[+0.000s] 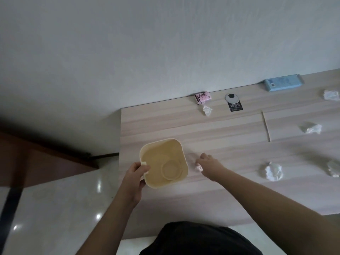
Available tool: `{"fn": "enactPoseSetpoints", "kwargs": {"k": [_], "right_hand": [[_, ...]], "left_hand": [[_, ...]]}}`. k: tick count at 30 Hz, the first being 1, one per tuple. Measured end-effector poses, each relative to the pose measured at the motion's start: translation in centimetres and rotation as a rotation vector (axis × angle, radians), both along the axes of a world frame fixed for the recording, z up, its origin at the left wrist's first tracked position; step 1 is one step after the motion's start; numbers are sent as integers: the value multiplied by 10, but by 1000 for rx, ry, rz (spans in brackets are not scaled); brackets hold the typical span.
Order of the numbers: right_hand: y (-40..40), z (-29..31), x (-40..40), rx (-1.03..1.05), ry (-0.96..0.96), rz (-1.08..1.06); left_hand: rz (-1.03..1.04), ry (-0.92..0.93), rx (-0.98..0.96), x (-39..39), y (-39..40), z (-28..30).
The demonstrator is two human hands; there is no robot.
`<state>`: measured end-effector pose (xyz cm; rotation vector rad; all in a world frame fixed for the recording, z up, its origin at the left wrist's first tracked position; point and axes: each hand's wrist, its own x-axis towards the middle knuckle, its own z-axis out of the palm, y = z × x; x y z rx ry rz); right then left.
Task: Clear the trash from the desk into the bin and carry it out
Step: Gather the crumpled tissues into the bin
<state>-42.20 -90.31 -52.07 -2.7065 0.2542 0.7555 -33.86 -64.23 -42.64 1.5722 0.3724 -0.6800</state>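
Gripping bin (163, 161) rim, left hand (137, 173), right hand (208, 162) pinching tissue (199, 168)

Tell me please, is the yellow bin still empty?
Empty: the pale yellow square plastic bin shows only its bare floor with a moulded ring, and crumpled white paper scraps lie on the desk.

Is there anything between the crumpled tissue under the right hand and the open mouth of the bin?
Nothing visible. The right hand is on the crumpled tissue just beside the yellow bin, which the left hand holds at its rim. Only bare desk lies between them.
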Motion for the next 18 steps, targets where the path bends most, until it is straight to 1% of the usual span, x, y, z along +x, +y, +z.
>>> {"fn": "enactPoseSetpoints", "kwargs": {"k": [4,7,10,14,15,18], "right_hand": [[-19,-5,-15,73,56,-36],[-32,-3,-28,149,19,-161],[-47,6,-43,226,-69,-323],[-80,24,-80,329,-278,-612],[-89,26,-91,314,-320,-667],[-116,28,-122,185,-401,-806]], "left_hand": [[-10,11,0,-10,-20,0],[-29,22,-6,-19,-40,-2],[-48,43,-10,-23,-59,-6],[-120,54,-18,-24,-81,-13],[-145,60,-22,-23,-88,-14],[-204,95,-48,-25,-111,-18]]}}
